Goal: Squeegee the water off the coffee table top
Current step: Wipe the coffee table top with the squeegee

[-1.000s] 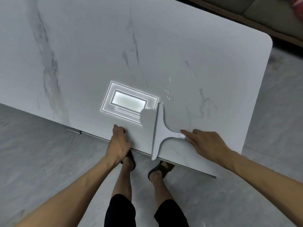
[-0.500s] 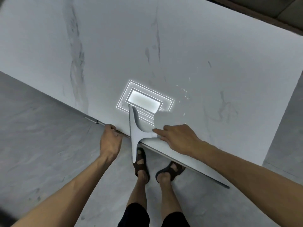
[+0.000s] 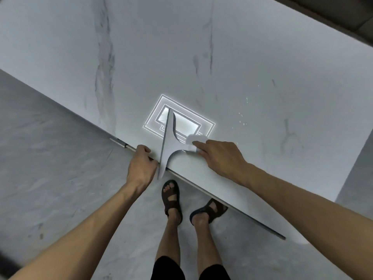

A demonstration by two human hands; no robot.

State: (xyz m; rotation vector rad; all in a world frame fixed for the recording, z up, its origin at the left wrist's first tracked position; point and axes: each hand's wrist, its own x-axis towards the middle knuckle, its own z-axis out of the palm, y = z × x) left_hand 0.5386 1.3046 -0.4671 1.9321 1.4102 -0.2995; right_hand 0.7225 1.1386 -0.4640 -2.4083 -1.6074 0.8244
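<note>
The white marble coffee table top (image 3: 201, 57) fills the upper view, with a few water droplets (image 3: 242, 118) right of centre. A pale grey squeegee (image 3: 168, 144) lies flat on it, blade running from the ceiling-light reflection down past the near edge. My right hand (image 3: 220, 156) grips its handle from the right. My left hand (image 3: 141, 164) clutches the near table edge (image 3: 181, 174), touching the blade's lower end.
A bright reflection of a ceiling light (image 3: 181, 122) shines on the top under the squeegee. My sandalled feet (image 3: 171, 199) stand on the grey marbled floor (image 3: 50, 178) just below the edge. A dark sofa base (image 3: 355, 15) sits beyond the far right corner.
My right hand has swept the squeegee leftward along the near edge until its blade reached my left hand. The view has shifted left with it.
</note>
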